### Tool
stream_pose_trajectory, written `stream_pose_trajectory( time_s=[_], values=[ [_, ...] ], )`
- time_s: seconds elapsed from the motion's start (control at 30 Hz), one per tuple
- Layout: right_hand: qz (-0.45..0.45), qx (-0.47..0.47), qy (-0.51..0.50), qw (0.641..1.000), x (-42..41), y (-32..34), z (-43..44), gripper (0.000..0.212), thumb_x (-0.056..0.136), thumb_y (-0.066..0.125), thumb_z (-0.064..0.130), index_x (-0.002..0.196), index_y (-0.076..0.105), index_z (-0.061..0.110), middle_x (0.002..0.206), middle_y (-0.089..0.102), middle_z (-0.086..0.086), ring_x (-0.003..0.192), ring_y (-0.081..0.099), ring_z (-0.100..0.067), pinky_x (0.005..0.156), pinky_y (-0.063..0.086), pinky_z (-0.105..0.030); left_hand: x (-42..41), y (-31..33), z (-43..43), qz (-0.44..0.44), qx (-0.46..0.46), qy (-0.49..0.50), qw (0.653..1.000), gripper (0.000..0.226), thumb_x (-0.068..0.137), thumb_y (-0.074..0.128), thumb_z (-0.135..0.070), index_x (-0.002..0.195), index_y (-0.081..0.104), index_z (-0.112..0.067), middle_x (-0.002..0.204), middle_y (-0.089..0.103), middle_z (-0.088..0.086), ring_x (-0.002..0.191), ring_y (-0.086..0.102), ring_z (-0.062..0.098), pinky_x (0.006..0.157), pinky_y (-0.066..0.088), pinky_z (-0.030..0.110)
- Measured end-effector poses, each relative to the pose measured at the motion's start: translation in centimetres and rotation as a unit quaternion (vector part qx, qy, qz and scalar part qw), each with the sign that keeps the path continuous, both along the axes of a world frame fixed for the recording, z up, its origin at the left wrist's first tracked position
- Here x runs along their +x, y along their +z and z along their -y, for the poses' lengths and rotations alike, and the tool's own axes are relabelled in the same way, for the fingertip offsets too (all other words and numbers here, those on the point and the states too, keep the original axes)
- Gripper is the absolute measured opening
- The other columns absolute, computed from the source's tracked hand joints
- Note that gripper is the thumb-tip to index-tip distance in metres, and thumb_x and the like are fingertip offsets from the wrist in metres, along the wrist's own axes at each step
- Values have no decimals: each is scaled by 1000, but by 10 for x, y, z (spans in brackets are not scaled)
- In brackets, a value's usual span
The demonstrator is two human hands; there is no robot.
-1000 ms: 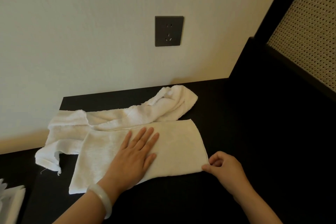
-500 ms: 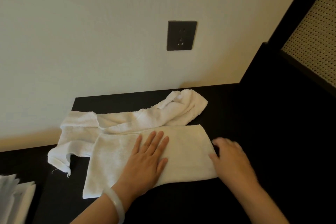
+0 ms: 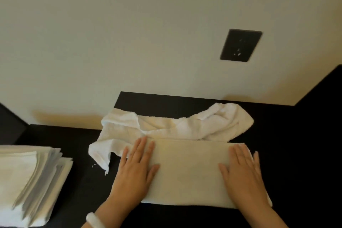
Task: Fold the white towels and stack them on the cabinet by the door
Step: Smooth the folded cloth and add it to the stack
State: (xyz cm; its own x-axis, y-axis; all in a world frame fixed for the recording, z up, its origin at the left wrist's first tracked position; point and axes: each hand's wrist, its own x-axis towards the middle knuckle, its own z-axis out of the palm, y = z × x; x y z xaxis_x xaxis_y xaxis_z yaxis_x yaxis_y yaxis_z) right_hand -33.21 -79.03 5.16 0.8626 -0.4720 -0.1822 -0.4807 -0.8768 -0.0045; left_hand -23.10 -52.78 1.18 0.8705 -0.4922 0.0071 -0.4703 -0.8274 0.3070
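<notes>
- White terry cloth in a flat oblong, the folded towel (image 3: 188, 170) lies on the black surface (image 3: 83, 200) straight in front of the person. Its long sides run from nine o'clock to three o'clock.
- The left hand (image 3: 135, 170) lies palm down on the towel's nine o'clock end. It is released, with the fingers straight, slightly spread and pointing to twelve o'clock. It presses on the cloth and grasps nothing.
- The right hand (image 3: 242, 174) does the same on the three o'clock end. The palm is flat, the fingers are straight and nothing is grasped.
- A pale bracelet (image 3: 95, 220) sits on the left wrist, near the lower edge of the view.
- A second, crumpled towel (image 3: 175, 126) lies at twelve o'clock of the folded one and touches its far edge. It stretches along the wall side in loose ridges.
- One rumpled corner of it hangs toward nine o'clock, just beyond the left hand's fingers, with a thread trailing from it.
- A stack of folded towels (image 3: 27, 181) sits at nine o'clock, well apart from both hands. It rests on the dark surface, and its layers are fanned a little at the near edge.
- On the cream wall, at one o'clock above the crumpled towel, there is a dark wall socket (image 3: 240, 45).
</notes>
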Motion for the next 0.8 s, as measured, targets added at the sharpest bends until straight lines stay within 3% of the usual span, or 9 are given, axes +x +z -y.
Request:
stream_pose_trajectory(
  time_s=[0.1,0.17,0.2,0.27,0.33,0.4,0.47,0.6,0.8],
  values=[
    [127,116,142,975,29,6,-44,65,98,18,45,157,21,18,165,12,0,152,6,-14,122,-4,-24,-1,10,-3,-63,-106,136,983,75,96,52,-48,156,17,-20,160,18,-3,146,16,13,121,14,33],
    [159,155,294,930,51,3,-80,59,97,26,37,148,43,14,158,36,-3,148,23,-13,123,5,-26,-1,17,-7,-76,-142,183,970,70,92,64,-34,150,28,-19,140,35,-5,131,28,11,115,25,33],
    [147,163,361,906,64,-1,-97,56,99,26,34,147,45,13,156,39,-3,148,23,-12,124,5,-30,-1,20,-10,-90,-161,201,962,65,91,66,-30,145,33,-20,130,38,-8,123,34,10,111,32,32],
    [106,180,423,882,85,-10,-123,63,99,13,38,153,32,13,162,26,1,151,10,-9,125,3,-38,-2,27,-14,-146,-204,237,939,45,91,65,-30,131,44,-21,118,45,-10,108,49,8,98,46,30],
    [80,167,426,886,99,-24,-130,69,95,2,45,157,17,19,166,10,6,150,-6,-3,125,-3,-37,-5,36,-18,-177,-226,254,923,28,92,63,-37,113,49,-24,105,55,-8,89,58,7,79,51,24],
    [90,130,420,893,104,-36,-129,64,99,6,45,158,14,20,166,8,7,150,-8,-3,123,-8,-34,-8,40,-22,-193,-210,244,927,22,92,63,-39,104,50,-26,93,60,-7,79,59,6,68,48,19],
    [90,132,416,895,103,-39,-129,60,103,11,45,158,14,19,166,9,6,150,-6,-3,121,-8,-30,-10,45,-27,-220,-179,235,930,20,91,64,-37,99,51,-24,89,61,-5,77,59,7,66,48,20],
    [98,172,405,893,104,-38,-129,78,94,-14,59,158,7,20,165,1,10,148,-11,3,121,-10,-27,-15,53,-37,-302,-116,216,921,23,88,68,-38,97,53,-22,93,62,-4,83,59,10,67,47,21],
    [91,164,409,893,105,-37,-129,76,93,-13,59,157,4,21,164,-2,12,148,-13,3,120,-13,-24,-27,57,-43,-322,-223,245,887,20,91,68,-29,100,51,-26,93,68,2,74,69,10,67,57,25]
  ],
)
